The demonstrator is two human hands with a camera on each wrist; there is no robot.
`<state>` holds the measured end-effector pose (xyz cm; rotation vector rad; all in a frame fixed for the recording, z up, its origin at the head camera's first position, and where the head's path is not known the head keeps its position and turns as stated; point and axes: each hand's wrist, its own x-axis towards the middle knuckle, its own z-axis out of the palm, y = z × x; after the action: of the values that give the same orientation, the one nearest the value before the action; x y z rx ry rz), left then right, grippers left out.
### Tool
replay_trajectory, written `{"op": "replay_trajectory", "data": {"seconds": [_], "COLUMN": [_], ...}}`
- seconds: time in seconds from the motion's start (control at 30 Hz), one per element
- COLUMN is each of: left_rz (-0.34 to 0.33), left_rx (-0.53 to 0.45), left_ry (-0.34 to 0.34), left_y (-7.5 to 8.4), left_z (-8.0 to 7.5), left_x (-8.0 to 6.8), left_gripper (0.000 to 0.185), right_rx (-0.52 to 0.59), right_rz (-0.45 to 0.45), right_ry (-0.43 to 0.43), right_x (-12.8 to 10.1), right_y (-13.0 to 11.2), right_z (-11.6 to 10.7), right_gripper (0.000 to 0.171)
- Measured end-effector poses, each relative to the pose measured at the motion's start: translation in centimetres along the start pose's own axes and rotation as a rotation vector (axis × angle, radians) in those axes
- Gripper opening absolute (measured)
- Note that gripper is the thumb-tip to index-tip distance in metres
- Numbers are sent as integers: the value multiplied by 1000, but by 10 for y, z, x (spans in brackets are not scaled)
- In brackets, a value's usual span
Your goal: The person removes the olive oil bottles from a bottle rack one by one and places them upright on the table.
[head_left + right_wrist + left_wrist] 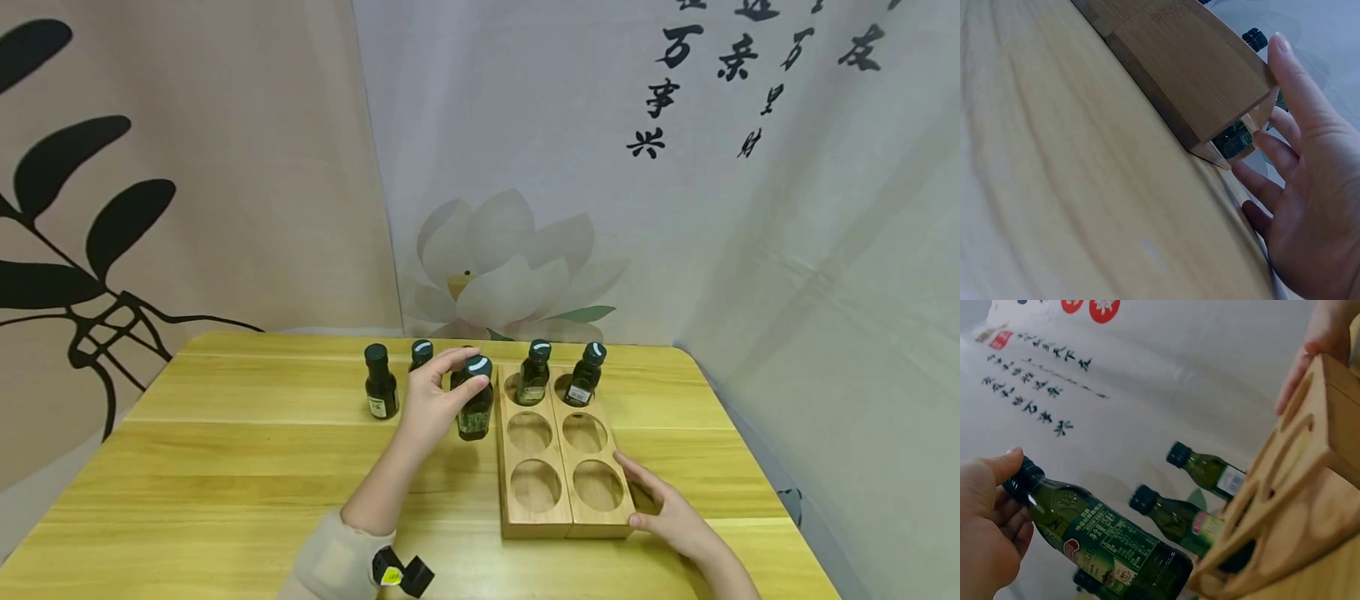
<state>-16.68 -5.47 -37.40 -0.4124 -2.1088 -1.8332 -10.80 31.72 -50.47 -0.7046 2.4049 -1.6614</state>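
**A:** What have you got hold of there?

**Me:** My left hand (433, 398) has its grip curled round the neck and cap of a dark green bottle (476, 402), thumb on one side and fingers on the other. The bottle is upright, just left of the wooden rack (564, 508), near its far-left hole.

**A:** And the other hand?

**Me:** My right hand (670, 515) lies flat with the fingers spread, touching the rack's near right corner. It steadies the wood on the bench (225, 467).

**A:** Which holes are taken?

**Me:** The two far ones, each with a bottle standing in it (534, 377) (586, 377). The four nearer ones are free.

**A:** How would you do this well?

**Me:** I judge the bottle should stay plumb, held high at the neck so my knuckles don't knock the two already seated. The base should be centred over a free hole before it goes down. Pressing the rack down keeps it from sliding. Two more bottles (380, 385) (421, 353) stand loose on the bench behind my wrist, so my elbow wants watching.
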Motion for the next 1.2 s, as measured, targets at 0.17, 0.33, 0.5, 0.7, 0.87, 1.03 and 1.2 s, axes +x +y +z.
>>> {"op": "replay_trajectory", "data": {"seconds": [0.17,0.33,0.5,0.7,0.87,1.03,1.2], "left_rz": [-19,-32,-41,-42,-63,-91,-117], "left_rx": [-13,-19,2,18,6,1,23], "left_ry": [-2,-13,-30,-41,-43,-39,-33], "left_y": [-15,-28,-41,-55,-62,-66,-52], "left_z": [1,1,-1,-1,-1,-1,-1], "left_x": [-6,-11,-16,-21,-23,-23,-23], "left_gripper": [37,37,37,36,37,39,40], "right_rx": [-15,-25,-19,-12,-10,-16,-23], "right_rz": [12,26,23,25,33,18,7], "right_ry": [7,10,7,7,6,5,5], "right_x": [-1,-1,-1,-1,-1,-1,-1], "right_y": [1,1,2,3,3,3,2], "right_z": [0,0,0,0,0,0,0], "right_gripper": [74,73,73,73,73,74,74]}}
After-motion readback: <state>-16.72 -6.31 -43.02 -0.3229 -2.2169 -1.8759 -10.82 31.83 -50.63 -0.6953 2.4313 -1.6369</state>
